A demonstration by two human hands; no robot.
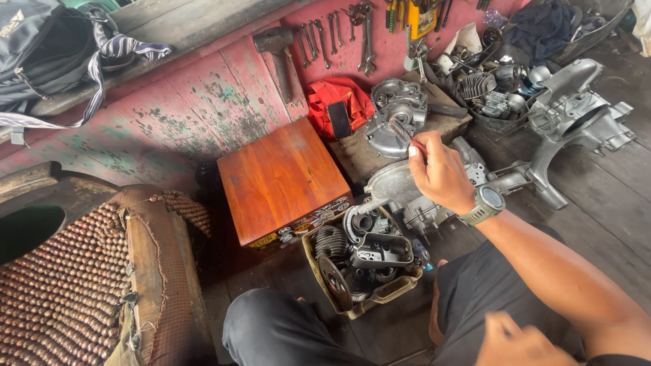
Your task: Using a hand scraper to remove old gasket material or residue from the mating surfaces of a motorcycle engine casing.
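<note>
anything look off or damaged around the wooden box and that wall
The red wall behind the wooden box has badly peeling paint, with green and bare patches showing through. The box itself looks sound, though it sits tilted rather than flat. The right hand holds a red-handled tool over an engine cover.

Hidden, cropped and unclear parts of the workshop view

The left hand (519,346) is cut by the bottom edge, its fingers blurred, its grip unreadable. The right hand (441,173) covers most of the red-handled tool (409,135), hiding its handle. The backpack (41,47) runs off the top left corner. The stickers on the wooden box (281,177) are too small to make out.
</note>
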